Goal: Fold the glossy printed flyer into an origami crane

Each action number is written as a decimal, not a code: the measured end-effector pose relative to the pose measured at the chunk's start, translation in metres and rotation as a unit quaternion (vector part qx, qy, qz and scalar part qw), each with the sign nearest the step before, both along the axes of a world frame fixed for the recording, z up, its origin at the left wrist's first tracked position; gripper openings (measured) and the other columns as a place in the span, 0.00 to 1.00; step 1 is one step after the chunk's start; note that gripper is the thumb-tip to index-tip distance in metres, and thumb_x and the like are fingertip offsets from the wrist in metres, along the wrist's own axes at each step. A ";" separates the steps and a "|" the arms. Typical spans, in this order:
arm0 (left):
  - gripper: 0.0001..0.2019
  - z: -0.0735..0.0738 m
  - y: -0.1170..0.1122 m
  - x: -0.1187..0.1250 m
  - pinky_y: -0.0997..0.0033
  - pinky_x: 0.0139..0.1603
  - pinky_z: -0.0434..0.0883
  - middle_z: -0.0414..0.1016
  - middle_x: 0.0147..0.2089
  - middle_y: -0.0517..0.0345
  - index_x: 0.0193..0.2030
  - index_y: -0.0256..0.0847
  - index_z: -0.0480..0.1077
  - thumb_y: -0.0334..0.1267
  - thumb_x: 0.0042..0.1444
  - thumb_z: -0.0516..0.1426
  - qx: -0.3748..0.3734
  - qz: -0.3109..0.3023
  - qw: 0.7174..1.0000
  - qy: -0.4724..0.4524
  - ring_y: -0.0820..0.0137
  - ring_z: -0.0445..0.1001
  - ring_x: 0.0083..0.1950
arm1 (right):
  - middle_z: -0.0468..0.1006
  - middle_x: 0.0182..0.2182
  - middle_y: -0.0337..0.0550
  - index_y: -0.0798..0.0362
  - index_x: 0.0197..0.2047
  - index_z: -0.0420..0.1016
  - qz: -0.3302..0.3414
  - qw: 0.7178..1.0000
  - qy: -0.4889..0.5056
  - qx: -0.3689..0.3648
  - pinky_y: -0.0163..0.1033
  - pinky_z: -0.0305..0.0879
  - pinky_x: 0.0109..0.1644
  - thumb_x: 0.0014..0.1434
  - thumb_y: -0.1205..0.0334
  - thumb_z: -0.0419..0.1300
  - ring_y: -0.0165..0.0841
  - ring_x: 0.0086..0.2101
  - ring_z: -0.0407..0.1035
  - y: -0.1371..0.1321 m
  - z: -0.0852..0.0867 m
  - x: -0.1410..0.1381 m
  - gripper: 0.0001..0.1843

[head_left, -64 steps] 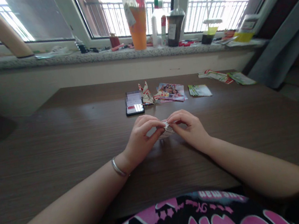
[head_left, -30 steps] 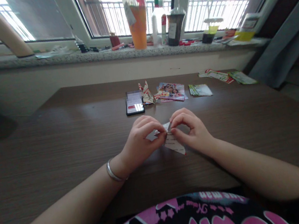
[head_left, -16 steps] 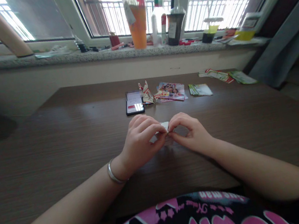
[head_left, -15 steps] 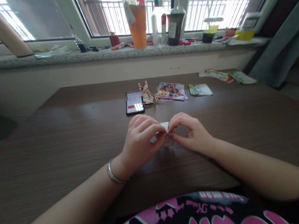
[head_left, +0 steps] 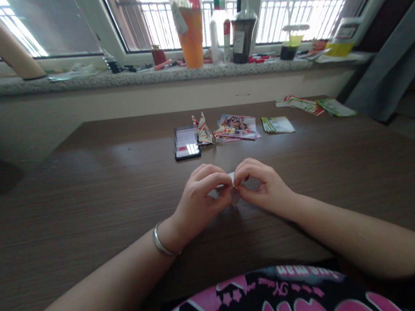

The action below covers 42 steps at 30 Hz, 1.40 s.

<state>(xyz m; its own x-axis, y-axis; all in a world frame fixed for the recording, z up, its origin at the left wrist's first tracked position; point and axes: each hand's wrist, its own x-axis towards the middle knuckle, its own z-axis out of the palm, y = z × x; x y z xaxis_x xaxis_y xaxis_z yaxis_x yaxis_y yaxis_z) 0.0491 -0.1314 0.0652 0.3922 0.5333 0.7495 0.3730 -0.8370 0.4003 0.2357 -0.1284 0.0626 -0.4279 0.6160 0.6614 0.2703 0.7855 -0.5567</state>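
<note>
Where the widest surface is considered, a dark wood-grain table (head_left: 97,211) is shown, backed by a pale wall (head_left: 161,95) and a speckled stone windowsill (head_left: 99,80). At the right side, a grey curtain (head_left: 386,59) is hung. By the person, a black T-shirt (head_left: 272,306) with pink lettering is worn. On the windowsill, a tall cup of orange drink (head_left: 192,36) is stood upright; to its right, a cup of dark drink (head_left: 243,38) is placed.

Over the middle of the table, the left hand (head_left: 197,194) is held curved, its thumb and index finger closed in a pinch. The right hand (head_left: 267,183) is posed in near mirror image, likewise pinched, with a rounded gap left behind the fingertips. Beyond the hands, printed leaflets (head_left: 241,126) are laid in an overlapping pile, with green-and-white cards (head_left: 279,125) set to their right. A smartphone (head_left: 186,143) is placed screen up, farther left. Between smartphone and leaflets, a red-and-cream folded paper figure (head_left: 204,130) is positioned. On the left wrist, a silver bangle (head_left: 158,242) is worn.

Between both pinches, a small white piece of paper (head_left: 231,176) is gripped; its outline is mostly hidden by the fingers.
</note>
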 end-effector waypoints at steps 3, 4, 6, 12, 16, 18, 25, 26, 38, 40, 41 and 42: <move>0.04 0.001 -0.001 0.000 0.72 0.38 0.70 0.71 0.33 0.58 0.33 0.39 0.69 0.27 0.55 0.56 -0.044 -0.011 0.999 -0.021 0.72 0.70 0.36 | 0.73 0.29 0.38 0.50 0.33 0.71 -0.005 1.000 0.016 -0.015 0.37 0.63 0.35 0.55 0.71 0.59 0.31 0.32 0.66 0.000 -0.001 -0.001 0.06; 0.04 0.001 -0.001 0.000 0.72 0.38 0.70 0.71 0.33 0.58 0.33 0.39 0.69 0.28 0.56 0.56 -0.058 -0.011 0.998 -0.025 0.72 0.71 0.36 | 0.72 0.29 0.38 0.50 0.33 0.71 -0.010 1.000 0.021 -0.019 0.37 0.63 0.34 0.56 0.70 0.59 0.30 0.31 0.65 0.000 -0.001 -0.002 0.05; 0.03 0.000 -0.002 -0.001 0.71 0.40 0.71 0.71 0.34 0.57 0.35 0.39 0.69 0.29 0.59 0.55 -0.080 -0.016 0.996 -0.030 0.72 0.71 0.37 | 0.72 0.29 0.38 0.49 0.33 0.72 -0.022 0.999 0.028 -0.025 0.37 0.62 0.33 0.57 0.68 0.59 0.30 0.31 0.65 0.000 0.000 -0.002 0.04; 0.04 -0.003 -0.002 -0.001 0.69 0.41 0.72 0.74 0.37 0.56 0.38 0.39 0.70 0.32 0.55 0.60 -0.100 -0.025 0.994 -0.047 0.71 0.72 0.38 | 0.71 0.27 0.37 0.50 0.32 0.72 -0.038 0.998 0.043 -0.020 0.36 0.61 0.31 0.58 0.65 0.60 0.29 0.29 0.63 0.000 0.001 -0.002 0.03; 0.02 -0.003 -0.002 0.002 0.71 0.39 0.72 0.75 0.34 0.57 0.36 0.38 0.72 0.30 0.56 0.59 -0.101 -0.011 0.993 -0.065 0.73 0.73 0.36 | 0.71 0.27 0.37 0.50 0.33 0.71 -0.051 0.998 0.043 -0.021 0.35 0.61 0.31 0.58 0.65 0.60 0.29 0.28 0.63 0.000 -0.002 -0.003 0.02; 0.02 -0.003 -0.001 0.002 0.72 0.38 0.72 0.75 0.34 0.57 0.36 0.38 0.72 0.29 0.55 0.59 -0.098 -0.008 0.992 -0.073 0.73 0.73 0.36 | 0.72 0.27 0.37 0.49 0.35 0.72 -0.067 0.997 0.041 -0.027 0.36 0.61 0.31 0.58 0.65 0.60 0.29 0.28 0.63 0.000 -0.003 -0.003 0.01; 0.03 -0.003 -0.001 0.002 0.72 0.39 0.73 0.76 0.35 0.57 0.36 0.39 0.73 0.29 0.56 0.59 -0.101 -0.014 0.992 -0.077 0.73 0.75 0.37 | 0.72 0.28 0.38 0.49 0.33 0.72 -0.068 0.997 0.031 0.004 0.38 0.61 0.33 0.57 0.66 0.61 0.31 0.31 0.65 0.000 -0.001 -0.002 0.03; 0.03 -0.003 -0.001 0.002 0.72 0.40 0.73 0.76 0.35 0.57 0.36 0.39 0.73 0.29 0.56 0.59 -0.100 -0.015 0.992 -0.077 0.73 0.75 0.37 | 0.72 0.28 0.38 0.49 0.33 0.72 -0.068 0.997 0.031 0.009 0.38 0.62 0.33 0.57 0.66 0.61 0.32 0.31 0.65 0.000 -0.001 -0.002 0.03; 0.01 -0.007 0.005 -0.001 0.72 0.40 0.72 0.75 0.35 0.58 0.36 0.39 0.71 0.32 0.56 0.59 -0.093 -0.031 0.994 -0.039 0.72 0.74 0.37 | 0.70 0.30 0.39 0.49 0.32 0.72 -0.060 0.998 0.031 0.012 0.39 0.63 0.36 0.55 0.69 0.60 0.32 0.33 0.65 0.000 -0.001 -0.003 0.05; 0.04 -0.011 0.008 -0.002 0.72 0.41 0.72 0.75 0.36 0.58 0.38 0.39 0.72 0.33 0.56 0.61 -0.101 -0.033 0.994 -0.026 0.72 0.74 0.38 | 0.70 0.29 0.38 0.49 0.32 0.71 -0.046 0.998 0.049 -0.018 0.37 0.63 0.34 0.56 0.68 0.59 0.31 0.31 0.64 0.001 -0.003 -0.002 0.04; 0.06 -0.013 0.009 -0.002 0.71 0.41 0.72 0.76 0.37 0.58 0.41 0.40 0.72 0.34 0.56 0.61 -0.108 -0.034 0.993 -0.018 0.72 0.74 0.38 | 0.70 0.29 0.39 0.49 0.33 0.71 -0.044 0.997 0.057 -0.035 0.37 0.64 0.34 0.57 0.67 0.59 0.31 0.31 0.64 0.002 -0.004 -0.002 0.04; 0.08 -0.015 0.010 -0.002 0.71 0.42 0.73 0.76 0.38 0.57 0.43 0.41 0.72 0.34 0.56 0.61 -0.120 -0.032 0.992 -0.015 0.72 0.74 0.39 | 0.70 0.30 0.39 0.49 0.33 0.71 -0.044 0.996 0.064 -0.051 0.37 0.65 0.34 0.58 0.66 0.59 0.31 0.32 0.65 0.003 -0.006 -0.001 0.03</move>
<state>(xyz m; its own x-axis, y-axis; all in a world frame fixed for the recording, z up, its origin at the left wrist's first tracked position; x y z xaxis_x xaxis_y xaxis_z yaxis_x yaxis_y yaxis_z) 0.0466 -0.1210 0.0498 0.4108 0.6718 0.6164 0.3068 -0.7385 0.6004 0.2343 -0.1255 0.0563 -0.2846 0.7140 0.6397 0.2570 0.6997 -0.6666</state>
